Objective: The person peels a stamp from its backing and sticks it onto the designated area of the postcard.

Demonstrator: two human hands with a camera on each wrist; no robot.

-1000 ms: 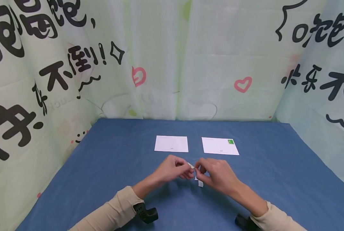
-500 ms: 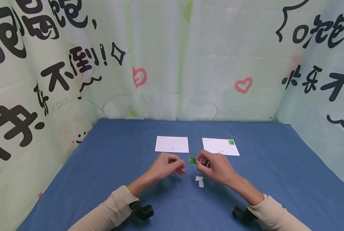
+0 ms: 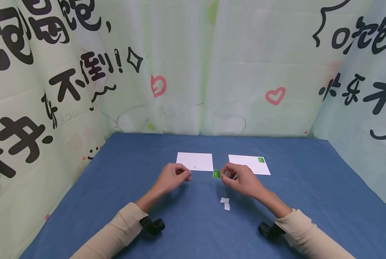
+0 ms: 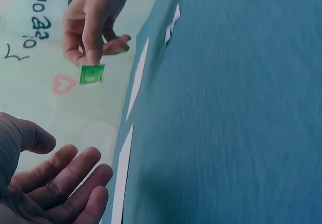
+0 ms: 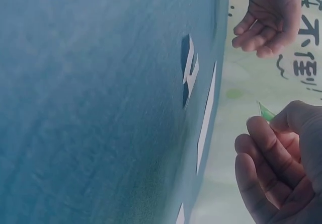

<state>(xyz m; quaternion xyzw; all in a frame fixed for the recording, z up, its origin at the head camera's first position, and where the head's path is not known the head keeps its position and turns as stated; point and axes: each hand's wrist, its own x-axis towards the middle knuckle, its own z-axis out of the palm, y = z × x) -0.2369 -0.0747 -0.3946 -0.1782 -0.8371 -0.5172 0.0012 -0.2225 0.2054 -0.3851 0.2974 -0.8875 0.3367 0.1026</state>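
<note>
Between thumb and forefinger my right hand (image 3: 243,178) pinches a small green postage stamp (image 3: 216,174) by its edge, held above the table near the gap between two white envelopes. In the left wrist view the stamp (image 4: 92,74) shows its green printed face. My left hand (image 3: 173,177) hovers in front of the left envelope (image 3: 194,161), its fingers loosely bent and holding nothing. The right envelope (image 3: 245,163) has a green stamp (image 3: 261,159) at its upper right corner; my right hand hides part of its lower left.
Two small white paper scraps (image 3: 225,200) lie on the blue tablecloth (image 3: 193,230) nearer to me. Behind and beside the table hangs a pale printed curtain (image 3: 232,72). A black wrist camera (image 3: 152,225) is strapped to my left wrist.
The left hand has let go of the stamp and drawn away to the left. My right hand has carried the stamp forward, its green face now showing. The paper scraps are uncovered.
</note>
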